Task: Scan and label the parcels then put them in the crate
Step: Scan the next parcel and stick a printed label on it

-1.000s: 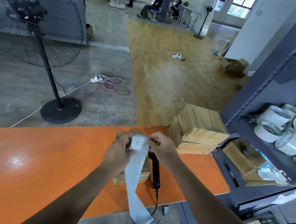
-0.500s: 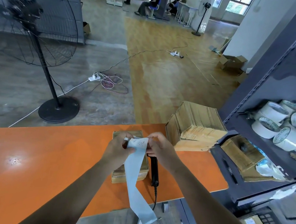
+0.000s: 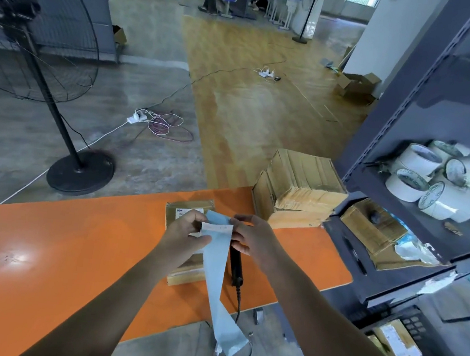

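Observation:
A flat cardboard parcel [image 3: 188, 210] lies on the orange table [image 3: 61, 249], partly hidden under my hands. My left hand [image 3: 185, 238] and my right hand [image 3: 253, 240] both pinch the top of a long pale-blue label strip [image 3: 216, 265], just above the parcel. A white label [image 3: 217, 228] sits at the strip's top between my fingers. The strip hangs down past the table's front edge. A black handheld scanner [image 3: 236, 268] lies on the table to the right of the parcel, its cable dropping off the edge.
A stack of flattened cardboard [image 3: 299, 184] stands at the table's far right corner. A grey metal shelf [image 3: 426, 116] on the right holds white tape rolls [image 3: 436, 181] and a pen. A big standing fan [image 3: 44, 76] is on the floor beyond the table.
My hands have lowered a little towards the parcel, and the white label now stands further off the blue backing strip. The camera has tilted down slightly.

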The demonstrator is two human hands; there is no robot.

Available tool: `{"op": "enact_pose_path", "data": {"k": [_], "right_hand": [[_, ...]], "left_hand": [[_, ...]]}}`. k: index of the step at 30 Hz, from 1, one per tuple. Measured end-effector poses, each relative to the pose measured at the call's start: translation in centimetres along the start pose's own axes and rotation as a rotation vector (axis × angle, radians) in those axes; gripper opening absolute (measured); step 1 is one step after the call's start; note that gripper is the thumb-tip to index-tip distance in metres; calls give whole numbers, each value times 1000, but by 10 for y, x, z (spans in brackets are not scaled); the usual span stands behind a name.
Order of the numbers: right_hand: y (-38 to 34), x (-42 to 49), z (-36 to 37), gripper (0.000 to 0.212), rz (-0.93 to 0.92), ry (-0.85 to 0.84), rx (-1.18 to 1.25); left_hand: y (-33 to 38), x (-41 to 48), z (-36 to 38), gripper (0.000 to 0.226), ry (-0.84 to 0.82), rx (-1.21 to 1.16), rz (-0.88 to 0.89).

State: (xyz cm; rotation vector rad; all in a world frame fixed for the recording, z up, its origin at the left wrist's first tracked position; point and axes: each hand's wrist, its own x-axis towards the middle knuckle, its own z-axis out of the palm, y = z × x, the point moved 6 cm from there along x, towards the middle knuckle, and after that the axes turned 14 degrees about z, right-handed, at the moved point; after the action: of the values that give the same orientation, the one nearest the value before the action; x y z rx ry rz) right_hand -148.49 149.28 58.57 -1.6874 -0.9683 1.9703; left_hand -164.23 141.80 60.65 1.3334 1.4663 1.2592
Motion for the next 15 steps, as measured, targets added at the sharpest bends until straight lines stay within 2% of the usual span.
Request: {"op": "enact_pose_path", "data": {"k": [4, 6, 9, 12, 15], "right_hand": [[-3, 6, -31, 19, -60, 167, -24], [-7, 9, -54, 22, -116, 292, -167], [-12, 14, -83, 14, -196, 418, -430], [-6, 29, -97, 15, -285, 456, -703], [9, 49, -104, 18, -319, 463, -925]], "left_hand": [[-6, 4, 9, 12, 72, -49, -52], [-15, 9, 14, 7, 161, -84, -135], [-27, 16, 34, 7, 167, -67, -257], [-39, 21, 60, 11, 151, -55, -344], [-48, 28, 81, 12, 149, 16, -358]]}}
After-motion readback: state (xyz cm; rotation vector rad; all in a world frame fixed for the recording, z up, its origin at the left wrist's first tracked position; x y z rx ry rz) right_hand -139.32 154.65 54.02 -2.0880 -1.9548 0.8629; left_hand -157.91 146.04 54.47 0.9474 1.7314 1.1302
